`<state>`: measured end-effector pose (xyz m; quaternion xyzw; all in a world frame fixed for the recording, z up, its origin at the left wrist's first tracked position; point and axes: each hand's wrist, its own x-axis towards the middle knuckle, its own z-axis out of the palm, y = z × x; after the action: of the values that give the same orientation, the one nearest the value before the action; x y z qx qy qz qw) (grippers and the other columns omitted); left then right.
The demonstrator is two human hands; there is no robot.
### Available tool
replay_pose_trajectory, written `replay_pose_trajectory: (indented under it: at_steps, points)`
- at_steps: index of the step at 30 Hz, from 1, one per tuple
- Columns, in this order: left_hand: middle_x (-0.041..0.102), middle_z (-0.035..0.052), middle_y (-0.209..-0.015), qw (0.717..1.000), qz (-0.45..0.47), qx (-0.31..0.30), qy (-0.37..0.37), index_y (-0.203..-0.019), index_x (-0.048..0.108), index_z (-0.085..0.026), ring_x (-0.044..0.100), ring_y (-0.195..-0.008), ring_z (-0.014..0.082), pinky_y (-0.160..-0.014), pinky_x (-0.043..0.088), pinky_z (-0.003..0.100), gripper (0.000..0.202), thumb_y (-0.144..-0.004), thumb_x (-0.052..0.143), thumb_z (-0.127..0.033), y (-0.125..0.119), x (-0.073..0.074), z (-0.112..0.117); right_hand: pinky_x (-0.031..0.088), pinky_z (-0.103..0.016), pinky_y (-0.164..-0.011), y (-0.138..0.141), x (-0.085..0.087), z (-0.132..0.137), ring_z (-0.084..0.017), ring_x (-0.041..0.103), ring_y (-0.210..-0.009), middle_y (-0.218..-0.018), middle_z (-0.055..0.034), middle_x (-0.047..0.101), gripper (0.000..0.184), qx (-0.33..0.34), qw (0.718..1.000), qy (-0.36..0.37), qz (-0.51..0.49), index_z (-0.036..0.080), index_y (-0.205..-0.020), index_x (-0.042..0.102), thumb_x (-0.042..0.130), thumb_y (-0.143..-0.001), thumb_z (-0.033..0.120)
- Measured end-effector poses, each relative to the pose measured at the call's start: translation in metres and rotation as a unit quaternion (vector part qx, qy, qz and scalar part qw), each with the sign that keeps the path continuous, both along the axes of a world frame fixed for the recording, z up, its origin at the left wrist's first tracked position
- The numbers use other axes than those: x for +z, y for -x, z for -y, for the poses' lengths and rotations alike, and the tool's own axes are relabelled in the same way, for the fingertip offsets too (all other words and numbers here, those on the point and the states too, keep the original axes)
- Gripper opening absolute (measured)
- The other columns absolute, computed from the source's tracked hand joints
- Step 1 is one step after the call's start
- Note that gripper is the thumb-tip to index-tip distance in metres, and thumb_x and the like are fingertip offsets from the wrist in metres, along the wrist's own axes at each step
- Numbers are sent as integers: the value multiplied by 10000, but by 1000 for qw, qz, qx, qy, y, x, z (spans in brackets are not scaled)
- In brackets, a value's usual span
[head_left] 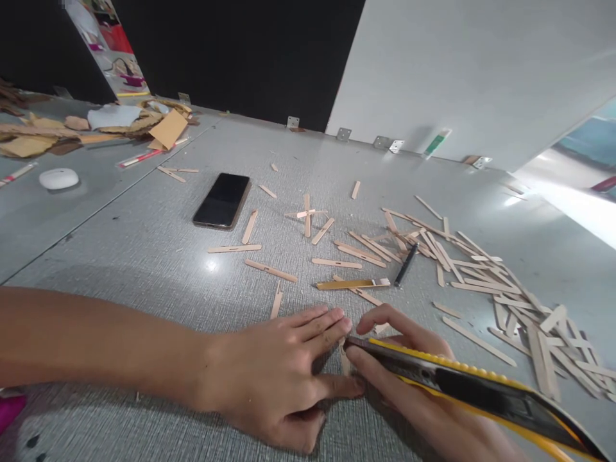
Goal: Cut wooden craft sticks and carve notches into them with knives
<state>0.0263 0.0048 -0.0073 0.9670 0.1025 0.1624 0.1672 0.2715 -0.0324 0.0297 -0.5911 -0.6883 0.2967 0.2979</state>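
My left hand (283,372) lies low on the grey floor, fingers pressed flat on a small wooden stick piece (344,359) that is mostly hidden beneath them. My right hand (409,378) grips a yellow and black utility knife (471,385), its blade tip touching the stick piece right beside my left fingertips. Several loose wooden sticks (481,276) are scattered ahead and to the right.
A black phone (222,200) lies face up ahead. A black pen (405,264) and a yellow strip (353,283) rest among the sticks. Cardboard scraps (144,122) and a white oval object (58,178) sit far left. A white wall (481,70) runs behind.
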Motion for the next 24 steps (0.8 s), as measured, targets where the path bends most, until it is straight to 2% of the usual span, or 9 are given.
replay_pose_trajectory:
  at_steps: [3, 5, 7, 10, 13, 15, 17, 21, 24]
  points:
    - [307, 259, -1716, 1000, 2, 5, -3, -1565, 539, -169, 282, -1600, 455, -1294, 318, 575, 587, -1010, 554, -363, 0, 0, 0, 492, -223, -392, -23, 11, -1, -179, 624, -466, -583, 27, 652, 363, 21, 995, 87, -37, 289, -1157, 713, 687, -944, 581]
    - [332, 260, -1705, 1000, 0, 10, -8, -1559, 550, -174, 289, -1597, 452, -1291, 328, 563, 574, -1016, 546, -360, 0, 0, 1, 415, -204, -319, -35, 19, -2, -172, 576, -397, -528, 25, 617, 447, 1, 991, 121, -60, 287, -1160, 733, 667, -923, 661]
    - [356, 256, -1695, 1000, -2, 10, -14, -1561, 551, -175, 289, -1601, 437, -1293, 329, 549, 566, -1025, 533, -357, 1, 0, 0, 415, -194, -315, -41, 27, -1, -171, 586, -393, -528, 7, 635, 461, -65, 989, 114, -63, 288, -1063, 769, 718, -862, 699]
    - [378, 230, -1691, 1000, -8, 7, -21, -1567, 550, -190, 305, -1606, 409, -1302, 319, 538, 556, -1040, 528, -367, 2, 1, 0, 432, -182, -354, -41, 35, 2, -144, 556, -413, -549, 0, 655, 473, -164, 983, 80, -14, 293, -990, 788, 763, -806, 729]
    - [388, 210, -1695, 999, -12, 10, -29, -1559, 563, -193, 318, -1604, 398, -1309, 318, 524, 551, -1037, 555, -370, 2, 2, 0, 393, -200, -306, -44, 36, -1, -139, 507, -347, -518, 8, 643, 513, -149, 985, 81, 8, 296, -1016, 781, 771, -769, 746]
    - [384, 201, -1701, 999, -13, 11, -31, -1561, 561, -190, 309, -1607, 395, -1310, 323, 520, 555, -1034, 561, -364, 2, 3, -1, 364, -222, -260, -51, 36, -6, -154, 508, -304, -545, -7, 681, 542, -120, 987, 106, 7, 294, -1039, 772, 792, -730, 739]
    - [376, 208, -1703, 999, -14, 11, -28, -1563, 559, -187, 300, -1607, 401, -1308, 326, 521, 551, -1039, 555, -359, 1, 3, -1, 344, -245, -234, -56, 38, -13, -157, 475, -260, -543, -29, 701, 635, -129, 980, 148, 16, 281, -1056, 772, 776, -677, 791]
    - [351, 251, -1695, 1000, -12, 4, -19, -1565, 556, -174, 294, -1599, 418, -1306, 321, 532, 548, -1047, 546, -353, 0, 1, -1, 411, -296, -252, -58, 47, -23, -171, 440, -217, -370, -20, 584, 768, -178, 966, 176, 66, 233, -954, 815, 753, -518, 863]
    - [329, 239, -1703, 1000, -9, 3, -15, -1561, 560, -173, 291, -1603, 419, -1302, 324, 547, 550, -1039, 548, -346, 1, 1, -1, 461, -309, -271, -59, 49, -26, -205, 526, -268, -391, -31, 603, 742, -141, 973, 171, 71, 229, -954, 847, 728, -575, 856]
